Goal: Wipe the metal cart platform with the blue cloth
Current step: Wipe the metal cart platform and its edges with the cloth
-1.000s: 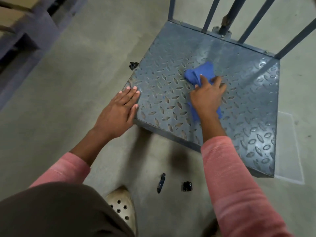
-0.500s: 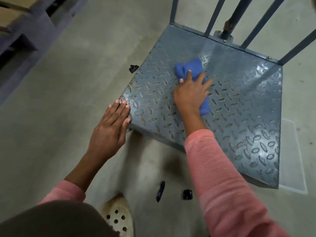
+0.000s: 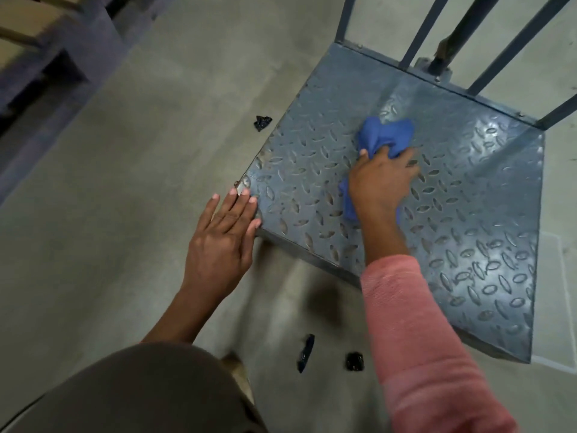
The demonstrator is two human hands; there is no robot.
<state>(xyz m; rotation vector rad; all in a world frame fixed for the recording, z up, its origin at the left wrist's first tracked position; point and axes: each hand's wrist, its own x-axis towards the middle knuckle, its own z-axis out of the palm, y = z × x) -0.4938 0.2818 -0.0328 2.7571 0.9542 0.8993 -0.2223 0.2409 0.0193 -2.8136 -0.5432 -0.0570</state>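
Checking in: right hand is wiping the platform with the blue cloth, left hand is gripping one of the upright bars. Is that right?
Not quite. In the head view the left hand lies flat, fingers straight, at the platform's near corner, not on any of the upright bars. The right hand does hold the blue cloth on the platform.

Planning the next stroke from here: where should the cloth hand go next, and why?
Probably sweep the right hand and blue cloth rightward toward the near right corner. The cloth lies bunched near the middle of the platform, with a wide stretch of tread plate to its right; the left hand rests flat at the near left corner.
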